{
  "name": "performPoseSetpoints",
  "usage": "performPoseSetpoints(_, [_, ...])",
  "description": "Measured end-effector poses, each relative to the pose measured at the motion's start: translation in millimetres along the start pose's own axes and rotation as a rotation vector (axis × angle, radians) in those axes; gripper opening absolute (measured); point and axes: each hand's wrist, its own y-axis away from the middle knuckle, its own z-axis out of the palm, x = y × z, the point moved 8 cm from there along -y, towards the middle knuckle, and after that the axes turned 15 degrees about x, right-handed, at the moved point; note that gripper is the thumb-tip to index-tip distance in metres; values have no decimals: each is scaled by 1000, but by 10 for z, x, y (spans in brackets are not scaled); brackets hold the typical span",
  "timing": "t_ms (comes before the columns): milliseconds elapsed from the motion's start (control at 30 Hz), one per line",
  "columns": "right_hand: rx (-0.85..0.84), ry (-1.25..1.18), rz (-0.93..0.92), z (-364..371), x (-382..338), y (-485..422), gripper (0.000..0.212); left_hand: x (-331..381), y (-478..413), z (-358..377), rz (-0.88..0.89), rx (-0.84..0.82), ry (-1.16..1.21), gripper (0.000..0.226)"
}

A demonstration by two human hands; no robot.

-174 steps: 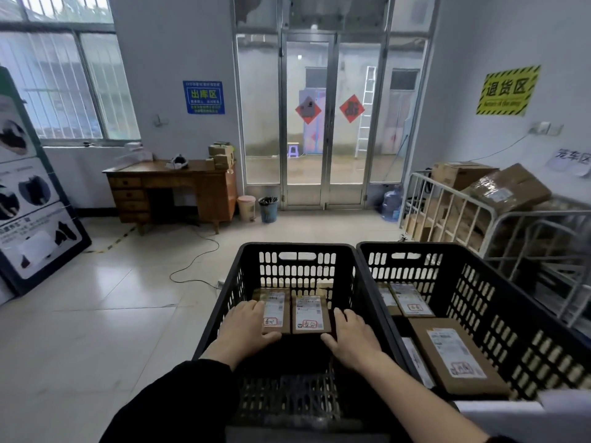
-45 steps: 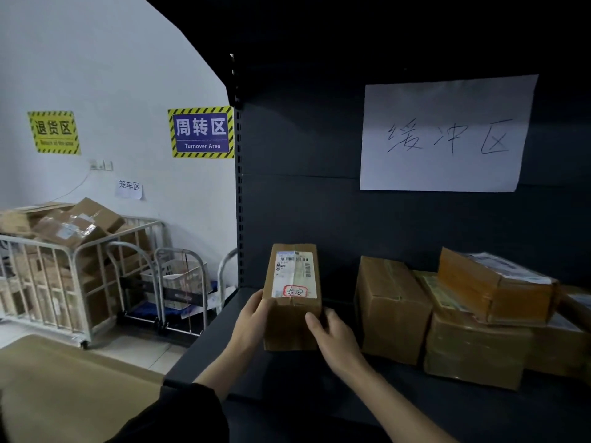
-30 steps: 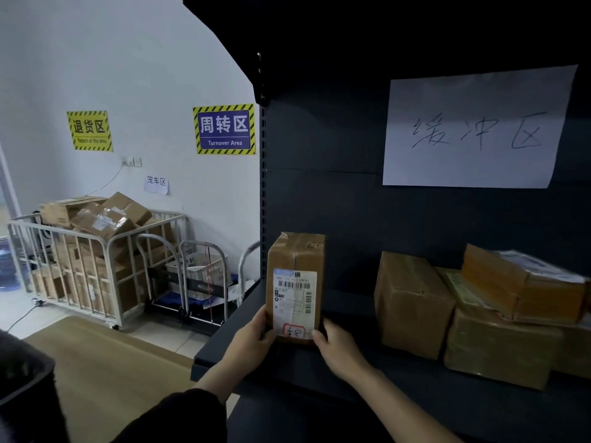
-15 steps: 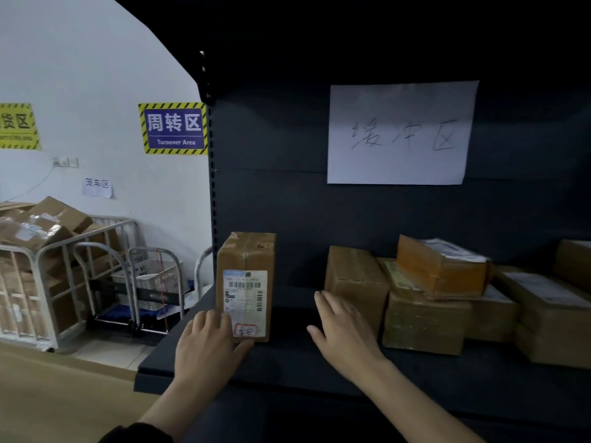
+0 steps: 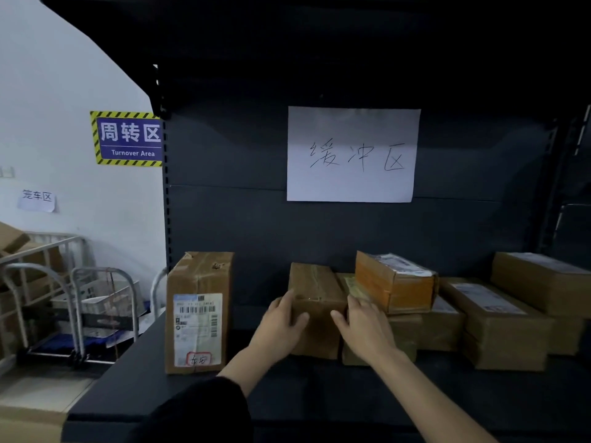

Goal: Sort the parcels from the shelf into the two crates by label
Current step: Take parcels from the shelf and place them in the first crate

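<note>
A plain brown parcel [image 5: 315,292] stands on the dark shelf [image 5: 134,388], its near face showing no label. My left hand [image 5: 281,326] clasps its left side and my right hand [image 5: 364,330] its right side. To the left, apart from my hands, a taller parcel [image 5: 198,311] stands upright with a white label and a red-circled mark facing me. Several more parcels [image 5: 499,318] are stacked on the right, an orange-taped one [image 5: 393,282] on top. The two crates are out of view.
A white handwritten sheet [image 5: 351,155] hangs on the shelf's back panel. Left of the shelf stand metal roll cages [image 5: 57,302] with boxes, against a wall with a blue "Turnover Area" sign [image 5: 128,139]. The upper shelf board overhangs, dark.
I let go of the labelled parcel, which now stands alone on the shelf's left. Both hands moved right and closed on the plain brown parcel.
</note>
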Motion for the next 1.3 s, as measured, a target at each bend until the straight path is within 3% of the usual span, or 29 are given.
performPoseSetpoints(133, [14,-87,-27,5,-124,-19,53,-126,-32,121,-297,-45,379,59])
performPoseSetpoints(267, [15,-392,-48,-30,-390,89,49,-135,103,54,-294,-16,463,48])
performPoseSetpoints(400, [63,-562,-96,-58,-753,171,48,-167,147,-31,-241,49,398,50])
performPoseSetpoints(533, [197,-269,63,-130,-410,-109,46,-289,112,-186,-266,79,340,52])
performPoseSetpoints(600, [119,-95,109,-38,-218,-221,41,-347,106,-210,-281,65,319,52])
performPoseSetpoints(667, [44,-87,120,55,-194,-234,42,-423,107,-208,-298,56,296,51])
performPoseSetpoints(867, [120,-229,-10,65,-642,-184,42,-643,147,-310,-344,98,229,52])
performPoseSetpoints(1067, [46,-311,-244,239,-1158,-141,44,-672,164,-390,-330,112,212,55])
performPoseSetpoints(1300, [-25,-403,-330,353,-1303,0,55,-904,196,-434,-417,66,148,62])
